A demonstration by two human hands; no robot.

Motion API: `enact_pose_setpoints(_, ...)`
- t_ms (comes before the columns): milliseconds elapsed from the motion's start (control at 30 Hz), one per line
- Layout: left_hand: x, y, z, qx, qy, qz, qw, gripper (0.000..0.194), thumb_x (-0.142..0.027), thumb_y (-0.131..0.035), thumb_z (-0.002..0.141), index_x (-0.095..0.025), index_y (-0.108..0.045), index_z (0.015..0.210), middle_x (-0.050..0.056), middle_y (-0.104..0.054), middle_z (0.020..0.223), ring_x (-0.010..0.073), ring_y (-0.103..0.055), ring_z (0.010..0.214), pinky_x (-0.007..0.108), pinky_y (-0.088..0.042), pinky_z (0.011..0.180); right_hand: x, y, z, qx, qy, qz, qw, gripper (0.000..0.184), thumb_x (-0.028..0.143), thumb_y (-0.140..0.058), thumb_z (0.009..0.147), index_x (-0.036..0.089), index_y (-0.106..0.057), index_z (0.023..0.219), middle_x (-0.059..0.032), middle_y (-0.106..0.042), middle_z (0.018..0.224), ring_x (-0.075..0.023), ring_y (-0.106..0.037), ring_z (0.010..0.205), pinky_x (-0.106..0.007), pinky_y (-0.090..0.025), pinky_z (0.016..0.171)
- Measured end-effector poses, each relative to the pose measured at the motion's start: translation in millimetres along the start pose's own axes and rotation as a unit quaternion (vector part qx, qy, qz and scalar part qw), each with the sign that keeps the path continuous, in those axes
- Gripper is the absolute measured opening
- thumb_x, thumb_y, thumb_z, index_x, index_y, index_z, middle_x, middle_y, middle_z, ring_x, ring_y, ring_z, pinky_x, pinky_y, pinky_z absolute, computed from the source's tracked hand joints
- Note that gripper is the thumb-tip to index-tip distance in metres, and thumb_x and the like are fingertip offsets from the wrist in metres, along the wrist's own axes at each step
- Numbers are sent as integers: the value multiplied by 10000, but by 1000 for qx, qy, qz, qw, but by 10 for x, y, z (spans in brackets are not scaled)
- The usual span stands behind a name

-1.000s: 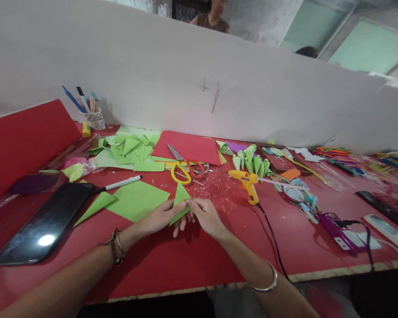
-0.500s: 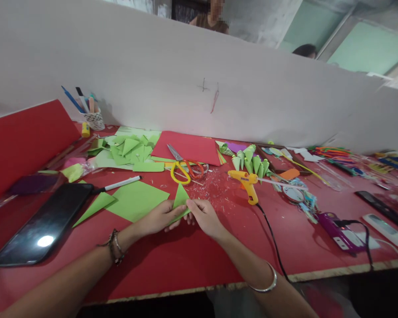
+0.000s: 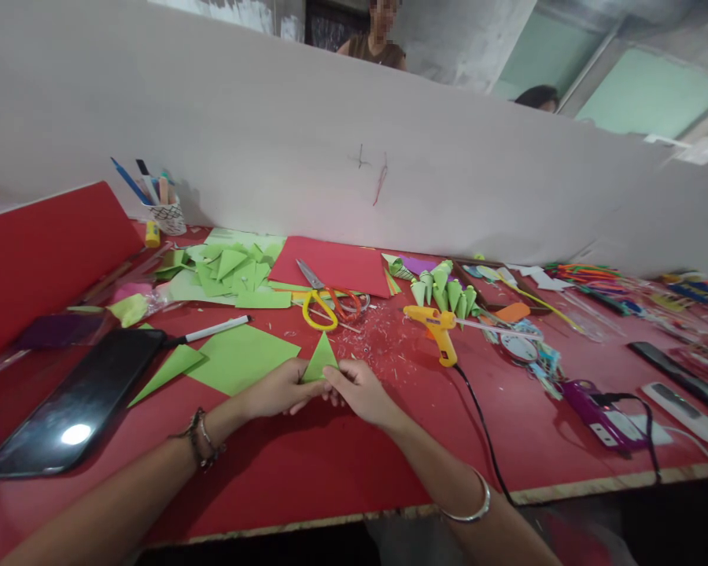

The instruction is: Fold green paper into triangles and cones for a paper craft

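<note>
Head view: my left hand and right hand pinch a green paper triangle, near-centre over the surface, left of the glue gun. Uneven thumb pressure could crease it crooked; loose grip could let it slip.

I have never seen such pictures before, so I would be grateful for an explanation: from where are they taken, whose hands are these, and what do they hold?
There is no machine here. You see a person's bare left hand and right hand. The view comes from a camera worn on that person's head, looking forward and down.

Between them, both hands hold a green paper triangle, its point facing away from the person.

On the red table lie a green sheet, a pile of green paper pieces, scissors, a yellow glue gun and some small green cones. At the left is a large black phone-like device.
</note>
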State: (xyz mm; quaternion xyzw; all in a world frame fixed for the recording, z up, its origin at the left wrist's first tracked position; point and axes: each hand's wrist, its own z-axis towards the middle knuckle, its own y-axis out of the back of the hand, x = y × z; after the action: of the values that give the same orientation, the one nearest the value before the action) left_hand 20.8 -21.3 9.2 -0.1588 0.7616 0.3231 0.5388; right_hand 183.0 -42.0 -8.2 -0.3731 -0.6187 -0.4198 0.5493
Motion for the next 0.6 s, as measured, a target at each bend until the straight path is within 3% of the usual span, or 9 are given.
enact_pose_setpoints(200, 23, -27, -5, -11, -6, -59, 998, 436, -473, -307, 858, -123, -549, 763, -84, -393, 357, 42, -345, 316, 148, -306, 377, 18, 33, -7, -2, 14, -38, 999, 423, 451, -380, 844, 147, -526, 589, 61, -354, 436, -52, -326, 401, -187, -260, 415)
enact_pose_setpoints(600, 28, -52, 30, -53, -12, -72, 996, 510, -523, -284, 837, -139, -506, 585, -29, -448, 396, 78, -420, 385, 200, -373, 447, 2, 12, 14, -11, 7, -16, 1000, 411, 486, -388, 824, 159, -477, 593, 55, -392, 451, -60, -358, 417, -196, -270, 434)
